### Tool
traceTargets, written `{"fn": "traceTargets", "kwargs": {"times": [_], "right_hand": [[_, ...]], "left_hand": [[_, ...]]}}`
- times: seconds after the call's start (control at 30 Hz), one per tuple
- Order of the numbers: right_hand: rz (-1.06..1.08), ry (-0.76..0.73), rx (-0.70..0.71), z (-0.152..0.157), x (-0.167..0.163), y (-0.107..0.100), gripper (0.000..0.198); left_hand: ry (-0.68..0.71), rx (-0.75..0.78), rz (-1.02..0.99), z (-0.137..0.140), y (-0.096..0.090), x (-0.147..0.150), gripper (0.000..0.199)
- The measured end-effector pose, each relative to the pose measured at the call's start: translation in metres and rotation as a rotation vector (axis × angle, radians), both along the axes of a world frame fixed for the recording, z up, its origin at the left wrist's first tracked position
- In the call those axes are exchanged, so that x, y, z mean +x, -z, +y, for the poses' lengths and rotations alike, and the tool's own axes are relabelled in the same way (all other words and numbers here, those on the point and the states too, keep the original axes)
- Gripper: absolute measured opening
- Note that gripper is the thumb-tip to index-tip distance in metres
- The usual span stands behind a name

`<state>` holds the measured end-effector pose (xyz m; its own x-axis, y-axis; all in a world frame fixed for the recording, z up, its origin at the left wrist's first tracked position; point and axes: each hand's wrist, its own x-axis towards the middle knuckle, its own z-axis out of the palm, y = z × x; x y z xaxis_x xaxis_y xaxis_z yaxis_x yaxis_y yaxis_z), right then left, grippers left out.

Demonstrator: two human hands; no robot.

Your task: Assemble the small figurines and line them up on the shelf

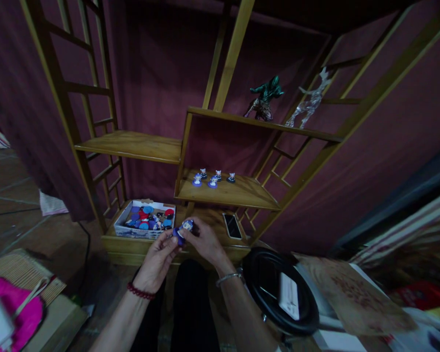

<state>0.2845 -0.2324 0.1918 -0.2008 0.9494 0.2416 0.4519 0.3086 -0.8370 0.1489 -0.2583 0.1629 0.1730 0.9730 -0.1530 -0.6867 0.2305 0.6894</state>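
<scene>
Between both hands, in front of the lowest shelf, is a small purple and white figurine (186, 226) on a purple base. The fingers of my left hand (161, 254) pinch the base. My right hand (205, 240) grips the figurine's upper part from the right. Just left of the hands, an open cardboard box (122, 230) holds a jumble of figurine parts in purple, red, blue and black. On the middle shelf (238, 196) several small figurines stand upright, among them a purple one (197, 180) and a dark-based one (231, 178).
A phone (232, 226) lies on the bottom shelf. Higher up stand a green statue (266, 98) and a clear deer figure (310, 102). A round black stool (304, 313) is close to my right arm. At the lower left is a pink object (25, 303) on a box.
</scene>
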Motion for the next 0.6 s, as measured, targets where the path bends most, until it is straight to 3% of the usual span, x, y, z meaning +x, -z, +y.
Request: {"fn": "traceTargets", "kwargs": {"times": [0.37,0.6], "right_hand": [[0.024,0.068,0.011,-0.0011,-0.0059,0.0048,0.023],[0.089,0.042,-0.012,-0.003,-0.0066,0.002,0.021]], "left_hand": [[-0.06,-0.01,0.014,-0.0019,-0.0056,0.0009,0.034],[-0.03,-0.001,0.012,0.001,0.0019,-0.0004,0.029]]}}
